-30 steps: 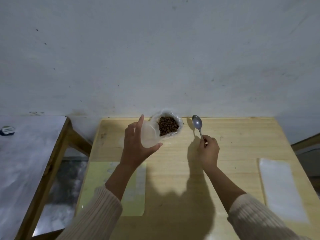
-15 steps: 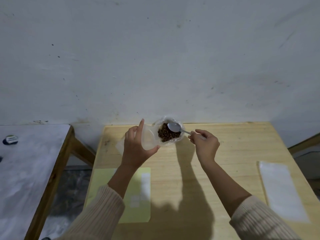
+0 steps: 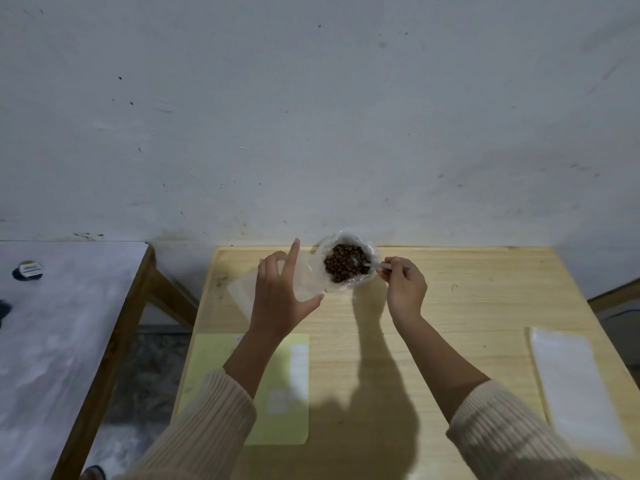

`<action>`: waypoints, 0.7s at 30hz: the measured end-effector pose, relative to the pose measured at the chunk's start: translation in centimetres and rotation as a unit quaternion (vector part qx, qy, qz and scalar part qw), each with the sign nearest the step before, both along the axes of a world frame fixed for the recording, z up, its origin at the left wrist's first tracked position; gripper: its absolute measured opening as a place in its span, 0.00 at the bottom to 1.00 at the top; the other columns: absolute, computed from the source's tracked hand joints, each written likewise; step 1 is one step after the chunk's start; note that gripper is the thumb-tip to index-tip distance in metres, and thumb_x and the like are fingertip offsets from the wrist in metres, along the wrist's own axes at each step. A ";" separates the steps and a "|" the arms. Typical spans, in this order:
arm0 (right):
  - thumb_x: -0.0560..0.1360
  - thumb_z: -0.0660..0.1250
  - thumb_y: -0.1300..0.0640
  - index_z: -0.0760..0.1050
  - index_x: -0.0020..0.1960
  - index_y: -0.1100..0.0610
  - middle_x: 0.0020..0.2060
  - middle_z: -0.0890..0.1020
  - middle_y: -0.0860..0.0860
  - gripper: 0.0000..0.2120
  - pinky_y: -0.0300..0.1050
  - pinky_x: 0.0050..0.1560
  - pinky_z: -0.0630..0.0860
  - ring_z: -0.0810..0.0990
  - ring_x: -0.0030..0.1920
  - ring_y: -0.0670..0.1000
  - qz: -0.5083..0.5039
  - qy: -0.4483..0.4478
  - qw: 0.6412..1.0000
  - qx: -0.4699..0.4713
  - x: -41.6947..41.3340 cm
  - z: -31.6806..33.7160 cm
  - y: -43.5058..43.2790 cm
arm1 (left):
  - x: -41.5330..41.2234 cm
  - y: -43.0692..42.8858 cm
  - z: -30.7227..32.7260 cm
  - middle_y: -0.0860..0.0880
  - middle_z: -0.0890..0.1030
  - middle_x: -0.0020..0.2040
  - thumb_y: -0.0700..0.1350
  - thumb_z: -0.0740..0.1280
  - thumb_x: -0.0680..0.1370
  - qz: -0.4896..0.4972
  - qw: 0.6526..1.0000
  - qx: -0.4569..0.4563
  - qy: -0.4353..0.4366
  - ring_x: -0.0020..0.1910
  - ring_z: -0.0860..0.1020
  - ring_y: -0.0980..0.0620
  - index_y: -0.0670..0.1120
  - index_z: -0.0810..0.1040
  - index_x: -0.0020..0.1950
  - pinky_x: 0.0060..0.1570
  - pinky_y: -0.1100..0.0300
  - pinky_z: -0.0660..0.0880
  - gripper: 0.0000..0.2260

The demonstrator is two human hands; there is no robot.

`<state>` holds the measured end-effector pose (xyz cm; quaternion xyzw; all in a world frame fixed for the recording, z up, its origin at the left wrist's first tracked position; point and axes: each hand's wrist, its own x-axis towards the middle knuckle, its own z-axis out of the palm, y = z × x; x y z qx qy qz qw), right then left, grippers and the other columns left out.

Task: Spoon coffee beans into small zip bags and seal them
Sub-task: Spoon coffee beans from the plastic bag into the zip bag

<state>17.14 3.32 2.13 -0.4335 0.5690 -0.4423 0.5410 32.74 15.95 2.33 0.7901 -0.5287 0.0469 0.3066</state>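
Note:
A clear plastic bag of brown coffee beans (image 3: 341,265) stands open at the back edge of the wooden table (image 3: 467,299). My right hand (image 3: 403,287) pinches the handle of a metal spoon (image 3: 362,264), whose bowl is dug into the beans. My left hand (image 3: 280,296) holds a small translucent zip bag (image 3: 304,280) just left of the bean bag, with its mouth turned toward the beans. The forefinger points up and the thumb is underneath.
A pale green sheet (image 3: 277,386) lies on the table near my left forearm. A white flat pack (image 3: 575,386) rests at the right edge. A grey-topped bench (image 3: 59,323) with a small round tin (image 3: 27,270) stands to the left. The wall rises right behind the table.
My right hand swung the spoon from upright beside the bean bag leftward and lowered its bowl into the beans. My left hand kept the small bag beside the beans.

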 end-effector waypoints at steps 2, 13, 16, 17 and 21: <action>0.79 0.58 0.62 0.76 0.41 0.62 0.30 0.80 0.49 0.11 0.41 0.49 0.79 0.81 0.36 0.50 -0.027 -0.036 0.998 0.050 0.2 -0.6 -0.3 | 0.0 -0.1 -0.1 0.42 0.73 0.51 0.54 0.79 0.58 -0.005 1.000 0.017 -0.006 0.52 0.66 0.49 0.43 0.62 0.73 0.57 0.48 0.72 0.48; 0.79 0.59 0.61 0.75 0.38 0.60 0.36 0.79 0.54 0.12 0.35 0.39 0.78 0.79 0.32 0.49 -0.073 -0.117 0.988 0.075 -4.3 2.2 -2.6 | -2.0 -2.6 -0.4 0.39 0.73 0.53 0.53 0.76 0.60 -0.054 0.998 0.024 0.009 0.54 0.66 0.47 0.40 0.62 0.73 0.56 0.45 0.72 0.46; 0.79 0.59 0.61 0.75 0.39 0.60 0.37 0.79 0.54 0.12 0.35 0.38 0.77 0.78 0.30 0.47 -0.022 -0.136 0.989 0.045 -5.9 4.0 -3.2 | -2.8 -3.7 -0.4 0.40 0.72 0.56 0.55 0.74 0.61 -0.062 0.997 0.030 0.024 0.57 0.65 0.47 0.43 0.59 0.74 0.57 0.47 0.72 0.46; 0.79 0.59 0.61 0.75 0.39 0.60 0.37 0.79 0.54 0.12 0.35 0.38 0.77 0.78 0.30 0.47 0.006 -0.133 0.991 0.026 -6.4 4.4 -3.2 | -3.2 -4.2 -0.3 0.40 0.71 0.58 0.55 0.74 0.62 -0.064 0.997 0.039 0.029 0.58 0.65 0.47 0.45 0.57 0.75 0.59 0.49 0.71 0.47; 0.79 0.59 0.60 0.77 0.41 0.59 0.36 0.79 0.57 0.11 0.37 0.39 0.77 0.78 0.33 0.50 0.109 -0.086 0.989 -0.052 -7.6 5.6 -3.0 | -5.0 -6.1 0.4 0.44 0.65 0.65 0.56 0.76 0.64 -0.084 0.992 0.066 0.061 0.64 0.62 0.47 0.50 0.49 0.76 0.66 0.54 0.64 0.50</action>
